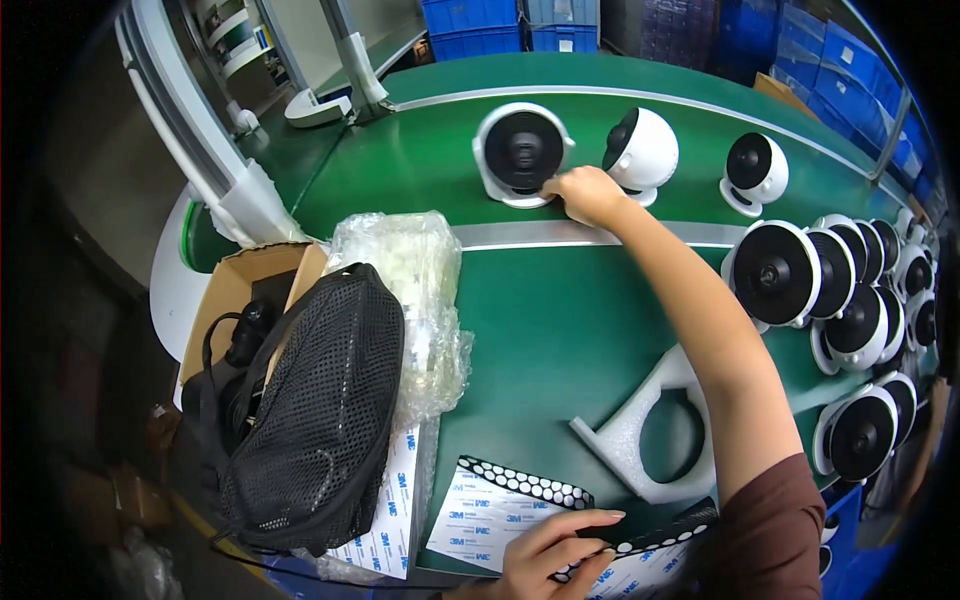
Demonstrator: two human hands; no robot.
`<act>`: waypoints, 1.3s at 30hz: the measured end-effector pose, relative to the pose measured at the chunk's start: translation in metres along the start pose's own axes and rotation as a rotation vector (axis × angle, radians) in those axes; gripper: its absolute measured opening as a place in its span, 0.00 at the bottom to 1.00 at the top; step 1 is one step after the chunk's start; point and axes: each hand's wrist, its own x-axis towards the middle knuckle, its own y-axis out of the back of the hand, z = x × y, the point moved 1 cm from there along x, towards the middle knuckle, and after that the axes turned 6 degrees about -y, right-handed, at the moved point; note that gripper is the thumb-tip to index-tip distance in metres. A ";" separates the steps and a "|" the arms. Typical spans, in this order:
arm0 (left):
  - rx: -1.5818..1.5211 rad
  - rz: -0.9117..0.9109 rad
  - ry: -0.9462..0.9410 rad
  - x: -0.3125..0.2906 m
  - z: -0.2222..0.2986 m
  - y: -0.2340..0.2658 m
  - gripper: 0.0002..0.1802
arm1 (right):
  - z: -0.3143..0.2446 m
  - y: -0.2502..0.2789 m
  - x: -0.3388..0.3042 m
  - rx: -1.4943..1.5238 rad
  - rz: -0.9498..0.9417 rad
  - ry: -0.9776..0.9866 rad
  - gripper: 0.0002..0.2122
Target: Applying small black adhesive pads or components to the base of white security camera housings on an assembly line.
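My right hand (pixel 588 196) reaches across the green table, its fingers closed at the lower right of a white round device with a black face (pixel 523 150). That device stands upright on its base at the far side, and its contact with my fingertips is partly hidden. Close to the near edge, my left hand (pixel 553 556) has its fingers bent around a sheet of round white adhesive pads (pixel 640 545) with a black dotted edge. Another part of the white-backed sheet (pixel 485 520) lies left of that hand, its black dotted edge (pixel 525 483) folded over.
Two similar devices (pixel 640 150) (pixel 757 170) stand farther right, and several more (pixel 775 272) crowd the right side. A white foam cutout (pixel 630 440) lies beneath my right forearm. At left are a black mesh bag (pixel 320 420), a cardboard box (pixel 225 285) and plastic-wrapped parts (pixel 400 260).
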 end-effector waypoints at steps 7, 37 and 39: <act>0.026 -0.056 -0.123 0.011 0.004 -0.003 0.04 | 0.021 0.000 -0.025 0.161 -0.085 -0.145 0.25; 0.127 -0.097 -0.188 0.011 0.013 -0.035 0.05 | -0.076 0.169 -0.252 0.563 -0.277 -0.524 0.36; 0.191 -0.103 -0.205 0.009 0.008 -0.039 0.05 | -0.076 0.164 -0.249 0.556 -0.332 -0.510 0.36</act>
